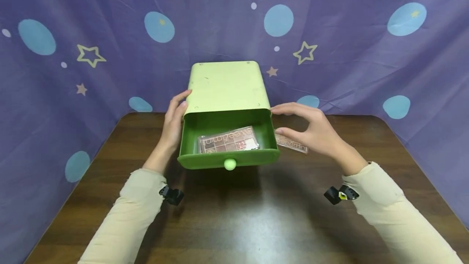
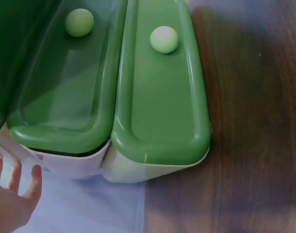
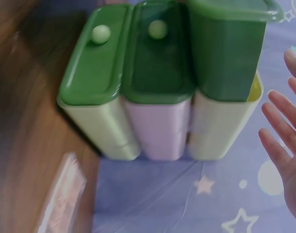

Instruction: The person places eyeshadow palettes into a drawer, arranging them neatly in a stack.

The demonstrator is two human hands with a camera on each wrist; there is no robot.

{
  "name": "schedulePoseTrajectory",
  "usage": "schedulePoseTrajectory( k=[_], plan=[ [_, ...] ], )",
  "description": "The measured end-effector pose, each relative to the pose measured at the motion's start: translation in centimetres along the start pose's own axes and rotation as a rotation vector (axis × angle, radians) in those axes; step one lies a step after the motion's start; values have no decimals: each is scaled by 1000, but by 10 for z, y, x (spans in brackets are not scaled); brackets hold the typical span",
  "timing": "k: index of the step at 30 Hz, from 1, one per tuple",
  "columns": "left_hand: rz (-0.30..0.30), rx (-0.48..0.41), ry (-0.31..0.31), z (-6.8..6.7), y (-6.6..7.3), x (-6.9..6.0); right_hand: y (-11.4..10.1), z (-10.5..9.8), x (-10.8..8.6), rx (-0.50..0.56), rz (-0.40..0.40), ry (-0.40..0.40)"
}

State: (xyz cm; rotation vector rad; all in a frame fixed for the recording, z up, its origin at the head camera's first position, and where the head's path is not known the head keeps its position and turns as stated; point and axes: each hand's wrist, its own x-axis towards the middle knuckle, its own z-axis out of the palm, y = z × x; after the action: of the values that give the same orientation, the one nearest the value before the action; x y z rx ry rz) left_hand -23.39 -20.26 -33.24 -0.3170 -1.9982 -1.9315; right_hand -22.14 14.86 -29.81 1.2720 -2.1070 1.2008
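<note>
1. Left hand: fingers spread, fairly straight, gripping nothing. Set along the left side of the top box; can't tell how firm the contact is.
2. Right hand: wide gap between thumb and index finger, nothing held. Fingertips near the top box's right edge; can't confirm touch.
3. Inside the top drawer: makeup palette, tilted, close to the front wall. Reads roughly "swee…mini", middle character unclear.
4. On the table, right of the stack: second palette, similar lettering ending in "mini". Left end partly behind the right thumb.
5. Top drawer: green, pale round knob, standing well out. Front wall hiding the palette's near edge.
6. Beneath, per right wrist view: pink middle box, then pale bottom box, both with drawers in. Hidden from head view.
7. Far side: purple curtain with stars and blue spots.
</note>
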Motion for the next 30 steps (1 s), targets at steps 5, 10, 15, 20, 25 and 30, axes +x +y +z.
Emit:
schedulePoseTrajectory(
  k=[5, 10, 15, 20, 25, 30],
  plan=[
    [1, 13, -2, -1, 4, -1, 12, -7, -19, -60, 25, 26],
    [-20, 61, -26, -3, 6, -3, 33, -13, -44, -147, 140, 26],
    [-40, 106, -57, -6, 7, -4, 55, -17, -68, -183, 297, -2],
    [-51, 143, -86, -8, 8, -4, 71, -16, -86, -183, 452, -64],
    [-58, 153, -112, -10, 9, -4, 87, -13, -98, -164, 549, -112],
    [-45, 168, -119, -10, 9, -5, 103, -12, -104, -179, 556, -156]
  ],
)
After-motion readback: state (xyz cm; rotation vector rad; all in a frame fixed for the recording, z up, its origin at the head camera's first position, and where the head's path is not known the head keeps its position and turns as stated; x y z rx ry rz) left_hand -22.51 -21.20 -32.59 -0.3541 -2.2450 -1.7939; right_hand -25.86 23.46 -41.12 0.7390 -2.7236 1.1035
